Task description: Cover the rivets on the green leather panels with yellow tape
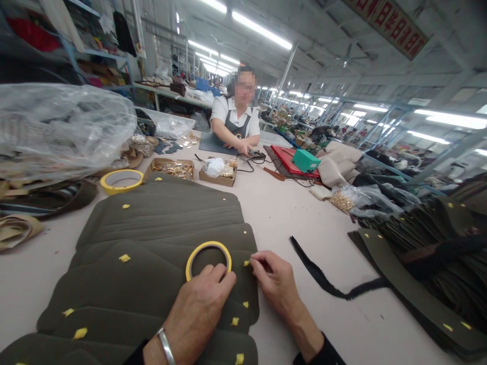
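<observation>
My left hand (203, 301), with a silver bracelet at the wrist, is closed round the near side of a roll of yellow tape (189, 263). The roll stands tilted over a row of overlapping dark olive panels (152, 289). At the panels' right edge, my right hand (277, 279) pinches thumb and forefinger together at a small piece of yellow tape (246, 263); the fingertips partly cover it. Several other yellow tape bits are stuck along the panels, on both the left and right sides.
A second yellow tape roll (122, 181) lies behind the panels, beside boxes of gold-coloured metal parts (173, 169). Stacked olive panels (422, 299) and a black strip (323, 284) lie to the right. Across the table (289, 213) sits a co-worker (238, 121), hands on the tabletop.
</observation>
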{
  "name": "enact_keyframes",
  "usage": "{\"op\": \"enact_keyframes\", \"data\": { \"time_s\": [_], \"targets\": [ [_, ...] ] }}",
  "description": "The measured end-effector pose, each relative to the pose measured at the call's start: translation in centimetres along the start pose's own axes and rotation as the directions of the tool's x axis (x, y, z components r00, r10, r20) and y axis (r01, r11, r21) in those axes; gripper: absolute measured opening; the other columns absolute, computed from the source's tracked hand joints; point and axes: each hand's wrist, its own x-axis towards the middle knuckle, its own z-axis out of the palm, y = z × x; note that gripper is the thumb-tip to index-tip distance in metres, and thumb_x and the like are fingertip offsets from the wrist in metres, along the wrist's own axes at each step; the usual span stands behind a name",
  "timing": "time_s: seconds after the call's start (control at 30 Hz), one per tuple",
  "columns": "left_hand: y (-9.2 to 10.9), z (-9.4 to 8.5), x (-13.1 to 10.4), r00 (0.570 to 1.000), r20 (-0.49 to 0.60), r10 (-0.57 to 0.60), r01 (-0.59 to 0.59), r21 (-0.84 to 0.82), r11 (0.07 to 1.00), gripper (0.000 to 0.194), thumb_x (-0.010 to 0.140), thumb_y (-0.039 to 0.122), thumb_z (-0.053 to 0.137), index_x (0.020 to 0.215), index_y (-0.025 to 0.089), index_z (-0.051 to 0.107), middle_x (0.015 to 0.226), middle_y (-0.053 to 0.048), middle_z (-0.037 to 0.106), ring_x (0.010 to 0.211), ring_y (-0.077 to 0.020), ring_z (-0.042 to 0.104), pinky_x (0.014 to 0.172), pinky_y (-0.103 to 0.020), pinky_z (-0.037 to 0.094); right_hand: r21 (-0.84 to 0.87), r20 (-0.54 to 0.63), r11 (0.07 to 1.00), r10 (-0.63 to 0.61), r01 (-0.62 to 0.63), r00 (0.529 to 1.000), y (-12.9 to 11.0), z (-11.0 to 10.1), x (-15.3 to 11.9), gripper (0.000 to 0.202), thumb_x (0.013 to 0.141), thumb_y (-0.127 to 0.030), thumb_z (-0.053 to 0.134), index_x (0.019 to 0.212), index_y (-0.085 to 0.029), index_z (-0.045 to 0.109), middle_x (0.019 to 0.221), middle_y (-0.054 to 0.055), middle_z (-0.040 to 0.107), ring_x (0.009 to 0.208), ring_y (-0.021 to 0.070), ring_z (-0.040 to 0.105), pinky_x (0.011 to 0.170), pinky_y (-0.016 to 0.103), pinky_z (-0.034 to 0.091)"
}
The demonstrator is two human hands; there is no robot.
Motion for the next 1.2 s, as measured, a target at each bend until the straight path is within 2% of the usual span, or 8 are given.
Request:
{"op": "enact_keyframes", "data": {
  "time_s": [0.1, 0.27, 0.43, 0.63, 0.8, 0.87, 1.03, 1.2],
  "targets": [
    [0.0, 0.1, 0.1, 1.0, 0.001, -0.003, 0.003, -0.001, 1.0, 0.021, 0.088, 0.004, 0.048, 0.092, 0.022, 0.058, 0.091, -0.001, 0.062, 0.083, -0.0198, 0.059, 0.071, -0.032, 0.054, -0.184, 0.037, 0.964, -0.186, 0.19, 0.982, -0.1, 0.5, -0.2, 0.015, 0.089, -0.017, 0.053, 0.083, -0.019, 0.067, 0.076, 0.004, 0.066, 0.069, 0.0163, 0.062, 0.065, 0.027, 0.049],
    [0.0, 0.2, 0.1, 1.0, -0.02, 0.001, -0.001, 0.021, 1.0, 0.02, 0.088, 0.005, 0.048, 0.09, 0.022, 0.057, 0.089, -0.001, 0.061, 0.082, -0.019, 0.057, 0.07, -0.03, 0.053, -0.298, 0.047, 0.953, -0.044, 0.056, 0.998, -0.3, 1.7, 0.0, 0.018, 0.089, -0.015, 0.052, 0.082, -0.018, 0.069, 0.075, 0.006, 0.068, 0.072, 0.0184, 0.065, 0.069, 0.029, 0.049],
    [0.2, -0.5, -0.2, 0.999, 0.032, 0.006, -0.008, 0.067, 0.998, 0.024, 0.086, 0.001, 0.045, 0.09, 0.021, 0.058, 0.089, -0.002, 0.061, 0.082, -0.0193, 0.058, 0.069, -0.03, 0.053, -0.206, 0.014, 0.968, 0.148, -0.142, 0.989, -0.3, 1.3, 0.4, 0.014, 0.085, -0.021, 0.059, 0.077, -0.02, 0.071, 0.072, 0.003, 0.07, 0.065, 0.0168, 0.064, 0.062, 0.027, 0.047],
    [0.6, -1.6, -0.3, 0.995, 0.082, 0.056, -0.067, 0.129, 0.989, 0.025, 0.087, 0.003, 0.041, 0.092, 0.021, 0.058, 0.088, -0.004, 0.061, 0.078, -0.0235, 0.058, 0.071, -0.042, 0.052, -0.149, -0.05, 0.989, 0.009, -0.016, 0.999, 0.2, 0.0, 0.7, 0.022, 0.085, -0.019, 0.059, 0.106, -0.018, 0.067, 0.095, 0.006, 0.068, 0.079, 0.0174, 0.062, 0.078, 0.032, 0.05],
    [0.4, -2.3, -0.4, 0.995, 0.073, 0.07, -0.072, 0.023, 0.997, 0.026, 0.088, 0.002, 0.039, 0.091, 0.021, 0.056, 0.089, -0.004, 0.06, 0.078, -0.0219, 0.06, 0.068, -0.036, 0.053, -0.004, -0.005, 0.989, 0.147, -0.147, 0.989, -0.1, -0.3, 0.6, 0.018, 0.083, -0.018, 0.059, 0.097, -0.017, 0.071, 0.085, 0.004, 0.072, 0.076, 0.0171, 0.065, 0.073, 0.03, 0.051],
    [0.2, -2.5, -0.6, 0.995, 0.031, 0.097, -0.097, 0.005, 0.995, 0.025, 0.088, 0.003, 0.04, 0.092, 0.023, 0.056, 0.088, -0.003, 0.06, 0.076, -0.022, 0.061, 0.064, -0.035, 0.053, 0.091, 0.035, 0.973, 0.211, -0.213, 0.977, -0.7, -0.7, 0.3, 0.015, 0.082, -0.019, 0.06, 0.089, -0.018, 0.073, 0.08, 0.003, 0.073, 0.072, 0.0159, 0.065, 0.068, 0.027, 0.051],
    [-1.0, -2.0, -0.5, 0.955, -0.236, 0.178, -0.207, -0.102, 0.973, 0.021, 0.094, 0.013, 0.039, 0.1, 0.024, 0.056, 0.081, 0.0, 0.063, 0.07, -0.0189, 0.064, 0.06, -0.03, 0.055, 0.135, 0.36, 0.954, 0.205, -0.268, 0.91, -1.9, -1.9, -0.7, 0.013, 0.076, -0.012, 0.065, 0.079, -0.02, 0.074, 0.068, -0.002, 0.072, 0.062, 0.0132, 0.063, 0.057, 0.021, 0.048],
    [-1.8, -1.3, -0.2, 0.858, -0.459, 0.229, -0.326, -0.142, 0.935, 0.023, 0.1, 0.025, 0.039, 0.118, 0.021, 0.053, 0.097, -0.002, 0.072, 0.085, -0.013, 0.07, 0.076, -0.02, 0.056, 0.237, 0.112, 0.952, 0.17, -0.193, 0.979, -2.3, -2.0, -0.9, 0.013, 0.084, -0.019, 0.061, 0.088, -0.017, 0.073, 0.073, 0.001, 0.071, 0.065, 0.0143, 0.064, 0.061, 0.024, 0.05]
  ]
}}
